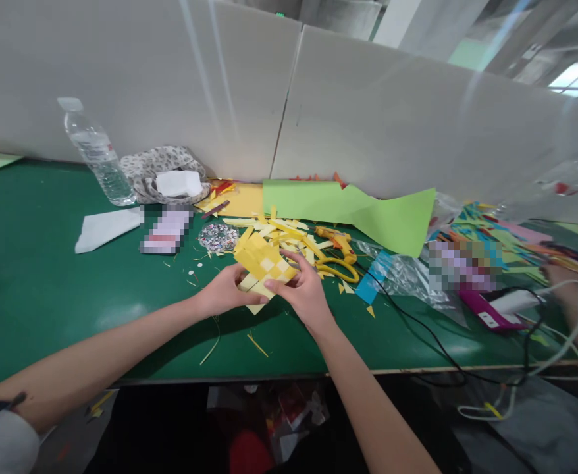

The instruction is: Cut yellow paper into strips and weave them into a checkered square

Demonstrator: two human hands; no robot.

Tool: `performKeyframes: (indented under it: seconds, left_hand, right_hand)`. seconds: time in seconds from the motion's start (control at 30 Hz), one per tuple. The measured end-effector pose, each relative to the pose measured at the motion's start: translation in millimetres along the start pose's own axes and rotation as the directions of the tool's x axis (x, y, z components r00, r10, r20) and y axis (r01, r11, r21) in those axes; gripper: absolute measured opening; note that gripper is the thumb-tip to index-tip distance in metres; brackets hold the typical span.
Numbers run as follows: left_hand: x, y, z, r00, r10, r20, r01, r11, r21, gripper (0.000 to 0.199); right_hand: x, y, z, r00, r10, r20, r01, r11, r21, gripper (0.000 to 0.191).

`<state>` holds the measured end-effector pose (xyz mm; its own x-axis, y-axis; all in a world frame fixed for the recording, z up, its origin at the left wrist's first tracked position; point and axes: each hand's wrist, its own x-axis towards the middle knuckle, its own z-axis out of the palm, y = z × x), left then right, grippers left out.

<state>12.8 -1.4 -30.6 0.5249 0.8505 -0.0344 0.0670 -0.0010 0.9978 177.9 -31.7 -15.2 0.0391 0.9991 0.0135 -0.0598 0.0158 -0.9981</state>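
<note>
Between my two hands is a woven piece of yellow and pale-yellow paper strips (265,258), checkered where the strips cross. My left hand (224,288) grips its lower left side, thumb along the near edge. On the right side, my right hand (305,289) pinches it with the thumb on top and fingers behind. The piece is held tilted just above the table. Behind it lies a heap of cut yellow paper strips (289,230). Yellow-handled scissors (341,268) and a yellow glue gun (336,240) rest just right of the heap.
A water bottle (94,151), a patterned pouch (170,164), a blurred phone (168,230) and a dish of beads (218,237) stand left. Green paper (338,201) leans at the partition. Right are plastic wrap (412,280), cables, a magenta box (489,313) and another person's arm (568,289).
</note>
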Motion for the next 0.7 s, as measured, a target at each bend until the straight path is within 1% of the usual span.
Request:
performKeyframes:
  seconds: [0.1,0.17,0.23,0.33,0.4,0.5,0.6,0.7]
  left_hand:
    - [1,0,-0.8,1.000,-0.002,-0.030,0.001,0.999,-0.044,0.040]
    - [2,1,-1.9,0.998,0.013,-0.056,-0.017,0.997,-0.074,0.031]
    - [3,3,-3.3,0.997,0.014,-0.074,-0.023,0.993,-0.115,0.027]
    - [4,4,-5.3,0.997,-0.018,-0.073,0.006,0.988,-0.156,0.026]
    - [4,4,-6.0,0.998,-0.033,-0.054,0.026,0.991,-0.130,0.027]
    - [3,3,-5.6,1.000,-0.020,0.016,0.020,1.000,-0.001,0.028]
    - [0,3,-4.7,0.993,-0.009,0.116,-0.003,0.995,0.103,0.027]
    - [0,2,-5.2,0.990,-0.005,0.143,-0.012,0.993,0.118,0.028]
  right_hand:
    - [3,3,-3,0.997,-0.049,-0.058,0.050,0.999,0.010,0.068]
    - [4,5,-4,0.995,-0.065,-0.072,0.066,0.998,0.012,0.067]
    - [4,5,-3,0.997,-0.050,-0.060,0.051,0.999,0.013,0.068]
    - [2,3,-1,0.999,0.009,-0.045,-0.010,1.000,-0.012,0.075]
    - [1,-1,-1,0.998,0.050,-0.048,-0.051,0.998,-0.021,0.079]
    - [1,-6,-2,0.995,0.089,-0.043,-0.089,0.996,0.003,0.084]
    - [0,-8,-5,0.996,0.090,-0.009,-0.090,0.996,0.012,0.085]
    - [0,-7,-8,0.998,0.068,-0.003,-0.068,0.998,0.003,0.084]
